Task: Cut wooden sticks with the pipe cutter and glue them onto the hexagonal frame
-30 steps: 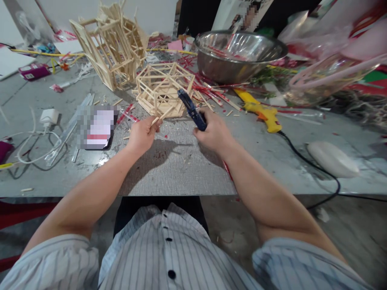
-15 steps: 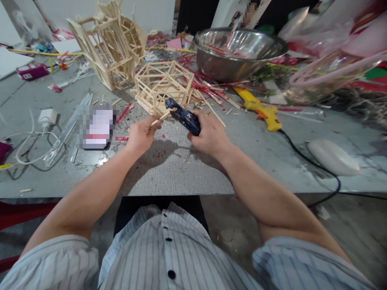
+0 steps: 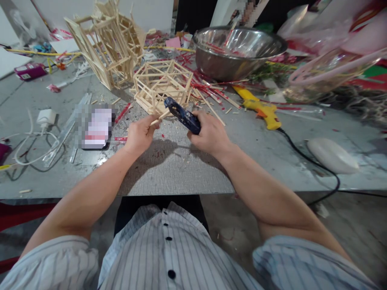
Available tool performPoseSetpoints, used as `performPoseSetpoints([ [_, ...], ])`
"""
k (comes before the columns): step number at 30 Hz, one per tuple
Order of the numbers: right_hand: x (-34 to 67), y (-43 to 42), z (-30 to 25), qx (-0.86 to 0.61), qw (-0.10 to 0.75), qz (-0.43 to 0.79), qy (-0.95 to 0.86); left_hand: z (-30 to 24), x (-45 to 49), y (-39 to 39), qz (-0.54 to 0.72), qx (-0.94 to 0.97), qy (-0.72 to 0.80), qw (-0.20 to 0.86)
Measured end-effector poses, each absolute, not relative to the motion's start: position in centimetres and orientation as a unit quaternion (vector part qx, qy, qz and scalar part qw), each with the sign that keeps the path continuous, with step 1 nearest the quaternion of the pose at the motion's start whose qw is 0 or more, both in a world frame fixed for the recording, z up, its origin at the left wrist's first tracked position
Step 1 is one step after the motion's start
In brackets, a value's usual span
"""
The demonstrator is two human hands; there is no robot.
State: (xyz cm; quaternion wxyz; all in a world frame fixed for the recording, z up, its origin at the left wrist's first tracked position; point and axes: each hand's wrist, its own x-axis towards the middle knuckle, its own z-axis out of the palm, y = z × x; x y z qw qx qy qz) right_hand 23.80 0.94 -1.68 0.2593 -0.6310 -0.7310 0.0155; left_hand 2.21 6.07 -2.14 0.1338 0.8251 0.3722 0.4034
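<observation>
My left hand is closed in a pinch on a thin wooden stick that points up and to the right. My right hand grips a blue cutter whose jaws reach leftward to the free end of the stick. Both hands hover over the grey table, just in front of a hexagonal frame of wooden sticks. A taller stick structure stands behind it at the left.
A steel bowl sits at the back. A yellow glue gun with a black cord lies to the right, beside a white oval object. A phone, a white charger with cable and red scraps lie at the left.
My right hand swung the blue cutter from pointing upward down and left, until its jaws met the end of the stick. My left hand stayed in place.
</observation>
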Motion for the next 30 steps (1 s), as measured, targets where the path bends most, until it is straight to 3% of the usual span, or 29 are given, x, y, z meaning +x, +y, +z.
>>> performPoseSetpoints([
  [30, 23.76, 0.89, -1.76, -0.627, 0.27, -0.009, -0.731, -1.84, 2.36, 6.0, 0.397, 0.833, 0.362, 0.132],
])
